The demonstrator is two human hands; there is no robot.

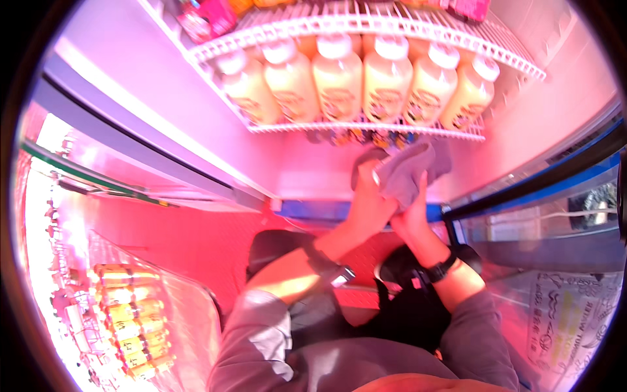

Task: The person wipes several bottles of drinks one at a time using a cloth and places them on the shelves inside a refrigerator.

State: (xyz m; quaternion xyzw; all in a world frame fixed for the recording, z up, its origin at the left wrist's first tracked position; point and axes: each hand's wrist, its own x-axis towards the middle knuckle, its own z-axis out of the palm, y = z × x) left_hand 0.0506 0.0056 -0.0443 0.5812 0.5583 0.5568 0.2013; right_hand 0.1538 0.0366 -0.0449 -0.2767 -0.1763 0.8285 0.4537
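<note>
A crumpled grey-purple cloth (410,171) is bunched between my two hands, in front of the open bottom of an upright display fridge. My left hand (368,198) has its fingers curled round the cloth's left part, and a darker fold sticks out past its knuckles. From the other side, my right hand (412,210) grips the lower right of the cloth, its thumb or a finger lying straight along it. The two hands nearly touch at their heels. Just above them, several capped bottles of pale yellow drink (338,83) stand in a row on a white wire shelf (303,128).
Another wire shelf (362,22) holds pink and orange packages. A blue strip (313,209) edges the fridge's bottom. An open glass door (553,255) stands at the right. Lower left, wrapped yellow-labelled bottles (132,318) lie near the red floor (196,235).
</note>
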